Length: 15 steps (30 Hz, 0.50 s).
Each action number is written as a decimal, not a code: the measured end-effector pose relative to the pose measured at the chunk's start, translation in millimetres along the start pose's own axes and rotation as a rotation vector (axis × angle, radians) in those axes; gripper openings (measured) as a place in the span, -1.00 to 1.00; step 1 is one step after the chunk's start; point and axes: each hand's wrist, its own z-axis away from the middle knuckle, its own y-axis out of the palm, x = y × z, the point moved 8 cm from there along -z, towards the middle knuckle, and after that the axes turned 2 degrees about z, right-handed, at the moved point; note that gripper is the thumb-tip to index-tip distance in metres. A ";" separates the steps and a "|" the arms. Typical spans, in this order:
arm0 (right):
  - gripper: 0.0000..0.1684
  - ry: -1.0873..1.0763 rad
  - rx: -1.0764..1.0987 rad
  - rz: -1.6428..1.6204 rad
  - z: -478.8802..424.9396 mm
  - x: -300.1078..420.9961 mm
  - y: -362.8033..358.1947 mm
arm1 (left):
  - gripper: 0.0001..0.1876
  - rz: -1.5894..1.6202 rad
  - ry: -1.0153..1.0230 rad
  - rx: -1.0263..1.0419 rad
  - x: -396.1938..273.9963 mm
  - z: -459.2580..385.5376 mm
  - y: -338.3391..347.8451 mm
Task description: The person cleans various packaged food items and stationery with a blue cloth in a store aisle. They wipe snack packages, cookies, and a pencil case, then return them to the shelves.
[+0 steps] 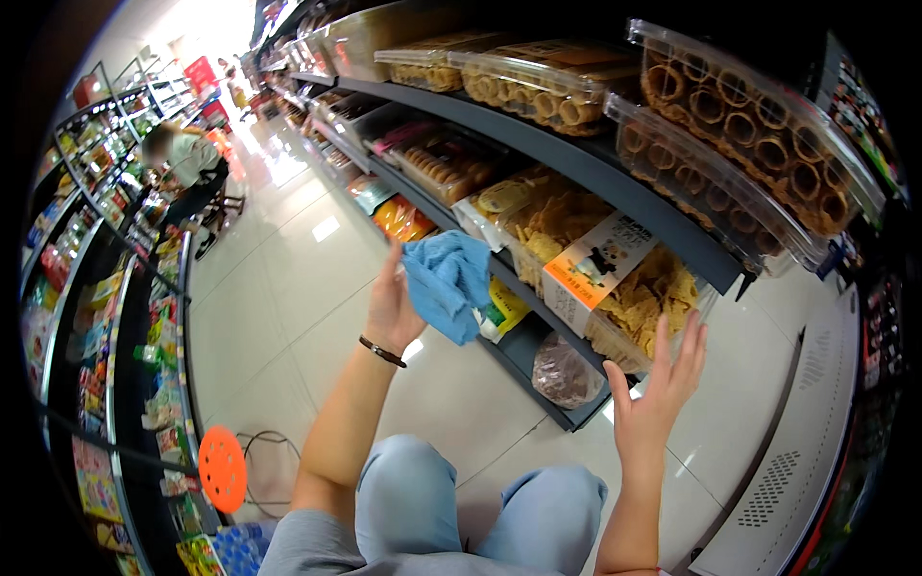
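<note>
My left hand (pixel 395 306), with a dark bracelet at the wrist, holds a crumpled blue cloth (pixel 448 284) in front of the shelf edge. My right hand (pixel 659 381) is raised with its fingers spread and nothing in it, close to the front corner of a clear plastic box of yellow crisp snacks (pixel 641 299). That box has an orange and white label band and sits on the middle shelf. Above it, on the upper shelf (pixel 576 162), stand clear boxes of tube-shaped rolls (pixel 735 122). A round bag of brown contents (pixel 565 371) lies on the lowest shelf.
More packed snacks line the shelves ahead. A white cabinet with vent slots (pixel 785 446) stands at the right. Stocked shelves (pixel 115 345) run along the left, beside an orange perforated disc (pixel 222 469). Farther up the tiled aisle a person (pixel 189 169) sits on a stool.
</note>
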 end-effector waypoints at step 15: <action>-0.75 0.795 0.616 -1.301 67.4 -8.2 92.5 | -0.63 -0.935 -0.154 0.046 95.2 61.6 27.6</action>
